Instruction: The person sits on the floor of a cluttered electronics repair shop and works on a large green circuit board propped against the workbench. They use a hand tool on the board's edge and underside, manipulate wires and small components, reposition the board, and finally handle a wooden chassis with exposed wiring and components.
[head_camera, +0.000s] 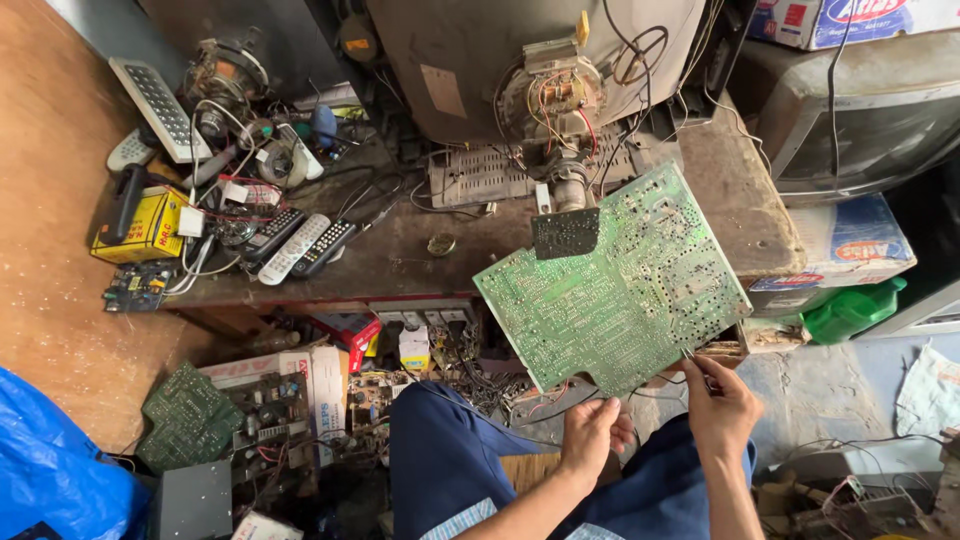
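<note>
A large green circuit board (615, 285) is tilted up in front of me, solder side facing me, wired to the back of a picture tube (555, 95) on the workbench. My left hand (592, 432) grips the board's lower edge from beneath. My right hand (722, 402) pinches a thin metal tool (697, 365) whose tip touches the board's lower right edge. A small dark board (566, 233) sits on the tube's neck just above the green board.
Several remote controls (295, 245), a yellow box (140, 225) and tangled wires crowd the bench's left part. Scrap boards (190, 415) and parts lie on the floor left of my knees. Another television (870, 125) and a green container (850, 310) stand to the right.
</note>
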